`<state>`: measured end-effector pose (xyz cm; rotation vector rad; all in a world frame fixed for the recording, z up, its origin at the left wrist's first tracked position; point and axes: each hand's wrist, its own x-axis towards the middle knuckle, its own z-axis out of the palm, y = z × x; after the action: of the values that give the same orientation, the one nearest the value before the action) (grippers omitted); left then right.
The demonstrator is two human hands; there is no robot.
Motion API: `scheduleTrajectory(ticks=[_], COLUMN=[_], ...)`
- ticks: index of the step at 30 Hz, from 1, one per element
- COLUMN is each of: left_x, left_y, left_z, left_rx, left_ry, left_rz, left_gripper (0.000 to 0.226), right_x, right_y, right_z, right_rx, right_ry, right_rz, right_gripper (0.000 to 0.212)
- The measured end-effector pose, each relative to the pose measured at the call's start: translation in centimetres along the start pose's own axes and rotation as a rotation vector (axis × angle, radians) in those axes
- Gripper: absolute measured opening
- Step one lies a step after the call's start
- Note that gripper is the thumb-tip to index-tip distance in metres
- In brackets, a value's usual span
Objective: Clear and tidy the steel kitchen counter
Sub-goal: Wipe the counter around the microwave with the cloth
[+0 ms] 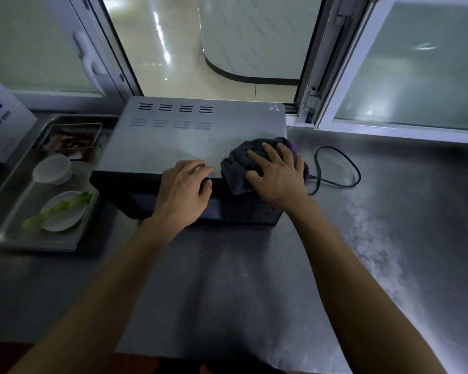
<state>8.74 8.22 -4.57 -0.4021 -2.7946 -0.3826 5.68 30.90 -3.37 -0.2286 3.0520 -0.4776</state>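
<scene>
The person leans over the steel kitchen surface (389,211), working on the boxy grey microwave oven with vent slots (189,136) that stands at its back edge under the open window. The right hand (277,179) lies flat with fingers spread on a crumpled dark grey cloth with a purple patch (243,157), pressing it onto the front right corner of the oven's top; its grip is wide, pushing rather than clutching. The left hand (184,190) rests on the front top edge beside the cloth, fingers loosely curved on the lid and thumb over the edge, apparently steadying the oven and holding nothing. My reading is that the wiping is partway through: the oven's top looks dull and smeared, and the surface to the right shows pale streaky residue around the looped black power cord (338,168). Left of the oven a shallow steel tray (38,244) carries a white bowl (53,168), a white plate with green vegetable pieces (65,211) and a small steel container of scraps (70,141), so clearing appears to remain
</scene>
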Motion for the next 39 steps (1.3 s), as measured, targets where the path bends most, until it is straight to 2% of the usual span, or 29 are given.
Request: scheduleTrajectory(ticks=[10, 15, 25, 28, 32, 35, 39], left_x=[-1.4, -2.9, -5.2, -5.7, -5.9, -5.7, -5.2], left_y=[-5.8, -12.1, -22.6, -24.0, -24.6, -24.3, -22.7], left_z=[-2.0, -3.3, -5.4, -5.7, -6.2, -6.2, -5.9], left_rx=[-0.01, -0.022, -0.064, -0.091, -0.161, -0.197, -0.197], left_ry=[0.046, 0.116, 0.147, 0.185, 0.163, 0.133, 0.141], left_rz=[-0.056, -0.06, -0.061, -0.057, -0.027, 0.004, 0.057], left_gripper=[0.027, 0.025, 0.025, 0.024, 0.038, 0.043, 0.035], right_x=[1.8, 3.7, 7.6, 8.3, 8.0, 6.9, 4.6], right_y=[-4.8, -10.1, -22.2, -25.0, -27.0, -26.7, -24.8], right_z=[1.1, 2.3, 6.3, 7.1, 7.9, 8.1, 7.6], right_rx=[-0.088, -0.09, -0.111, -0.108, -0.092, -0.046, -0.03], right_ry=[-0.03, -0.064, -0.082, -0.082, -0.061, -0.018, 0.029], right_rz=[0.033, 0.018, -0.024, -0.027, -0.068, -0.088, -0.084], right_gripper=[0.061, 0.062, 0.06, 0.06, 0.061, 0.06, 0.061])
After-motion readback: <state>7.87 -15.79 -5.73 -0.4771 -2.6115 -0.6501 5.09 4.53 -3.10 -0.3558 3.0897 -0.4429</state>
